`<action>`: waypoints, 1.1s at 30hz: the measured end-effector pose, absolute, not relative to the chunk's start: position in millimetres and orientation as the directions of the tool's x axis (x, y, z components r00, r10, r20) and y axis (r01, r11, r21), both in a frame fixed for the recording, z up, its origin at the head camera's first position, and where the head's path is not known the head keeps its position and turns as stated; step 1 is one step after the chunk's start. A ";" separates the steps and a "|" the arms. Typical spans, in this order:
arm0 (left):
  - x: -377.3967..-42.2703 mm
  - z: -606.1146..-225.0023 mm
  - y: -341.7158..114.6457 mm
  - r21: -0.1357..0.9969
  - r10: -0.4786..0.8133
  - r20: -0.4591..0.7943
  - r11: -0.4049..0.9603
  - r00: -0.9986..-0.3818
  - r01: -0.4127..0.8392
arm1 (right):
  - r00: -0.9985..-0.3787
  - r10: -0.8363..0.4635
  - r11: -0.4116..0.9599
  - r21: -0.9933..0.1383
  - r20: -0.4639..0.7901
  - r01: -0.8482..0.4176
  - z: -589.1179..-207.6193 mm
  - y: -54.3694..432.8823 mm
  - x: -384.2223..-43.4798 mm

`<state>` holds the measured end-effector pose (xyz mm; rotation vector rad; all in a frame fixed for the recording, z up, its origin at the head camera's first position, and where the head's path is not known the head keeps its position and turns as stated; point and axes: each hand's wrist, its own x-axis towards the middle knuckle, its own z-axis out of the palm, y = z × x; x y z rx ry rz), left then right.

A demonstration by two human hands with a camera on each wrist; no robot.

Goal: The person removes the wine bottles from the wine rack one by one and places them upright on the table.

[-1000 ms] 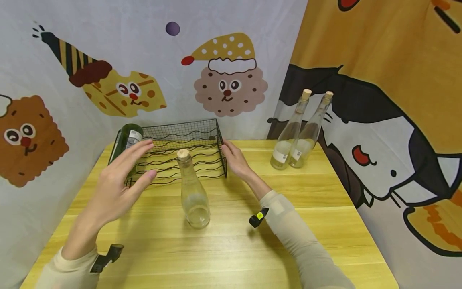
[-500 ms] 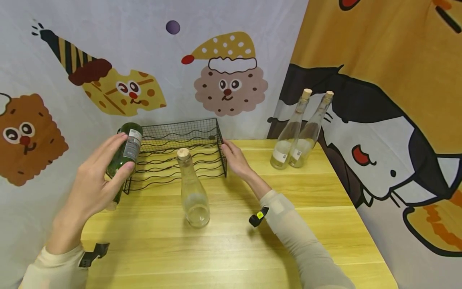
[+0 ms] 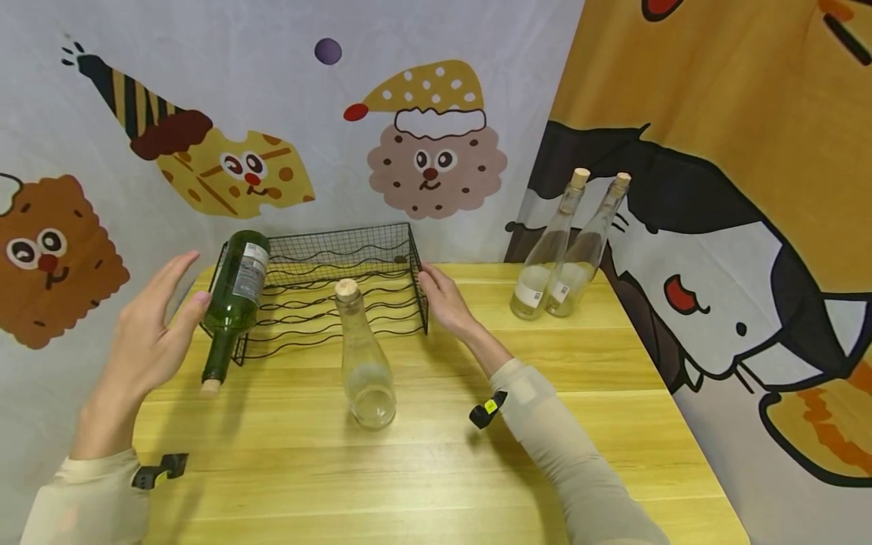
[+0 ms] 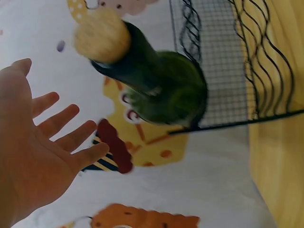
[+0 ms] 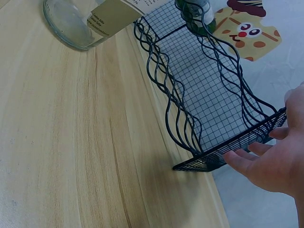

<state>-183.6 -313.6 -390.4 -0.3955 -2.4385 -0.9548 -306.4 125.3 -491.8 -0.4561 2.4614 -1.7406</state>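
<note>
A green wine bottle [image 3: 235, 303] with a cork lies on the left end of the black wire rack [image 3: 341, 322], its neck sticking out over the front. To the left of this bottle, my left hand [image 3: 150, 333] is apart from it with fingers spread and nothing held; the left wrist view shows the bare palm [image 4: 38, 156] beside the corked neck. My right hand [image 3: 446, 303] rests against the rack's right end panel, and in the right wrist view its fingers [image 5: 242, 159] lie along the outside of the mesh. A clear corked bottle [image 3: 368, 371] stands upright in front of the rack.
Two clear corked bottles, a nearer one [image 3: 541, 265] and one beside it [image 3: 582, 261], stand at the table's back right. The wooden table [image 3: 436, 484] meets a cartoon-printed cloth [image 3: 272, 45] behind the rack.
My left hand has moved left and back toward me, off the green bottle, which stays on the rack and now shows fully. The right hand stays at the rack's end.
</note>
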 end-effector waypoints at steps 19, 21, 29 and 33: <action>-208.2 -437.5 -353.6 0.724 -0.018 0.207 0.675 -0.978 0.141 | -0.961 -0.259 0.313 -0.932 0.101 -0.182 -490.9 123.1 -305.4; -210.6 -442.7 -354.3 0.738 -0.028 0.193 0.663 -0.981 0.126 | -0.961 -0.258 0.311 -0.933 0.100 -0.181 -490.7 123.1 -305.1; -215.4 -456.0 -358.3 0.769 -0.032 0.183 0.627 -0.983 0.123 | -0.961 -0.258 0.314 -0.932 0.102 -0.183 -490.6 122.5 -305.3; -218.1 -461.6 -361.0 0.829 -0.004 0.135 0.548 -0.991 0.111 | -0.959 -0.266 0.316 -0.931 0.096 -0.181 -490.1 123.0 -304.8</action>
